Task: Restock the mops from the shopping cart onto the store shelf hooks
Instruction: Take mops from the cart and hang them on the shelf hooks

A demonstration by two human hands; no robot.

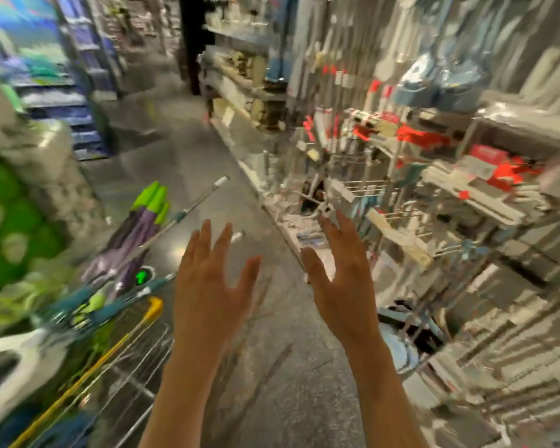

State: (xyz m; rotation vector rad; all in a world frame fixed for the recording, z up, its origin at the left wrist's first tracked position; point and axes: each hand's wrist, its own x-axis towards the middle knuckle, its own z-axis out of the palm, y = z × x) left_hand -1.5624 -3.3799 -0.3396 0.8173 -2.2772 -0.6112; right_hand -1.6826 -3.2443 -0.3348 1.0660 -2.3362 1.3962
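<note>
frame blurred. left hand (207,286) and right hand (340,279) raised mid-frame, fingers spread, grasping nothing. mops (136,250) lie in shopping cart (126,331), lower left. shelf hooks (362,185) at right.

You are looking at a shopping cart (133,360) of silver wire with a yellow rim (120,344). The mops (136,240) in it are showing purple handles tipped in lime green, beside teal ones with silver poles. A white plastic piece (17,370) is lying at the cart's near end. The floor (188,176) is showing speckled grey. The store shelf (401,176) is carrying red, white and pale blue goods on grey hooks. Green packs (4,202) are filling your left.
</note>
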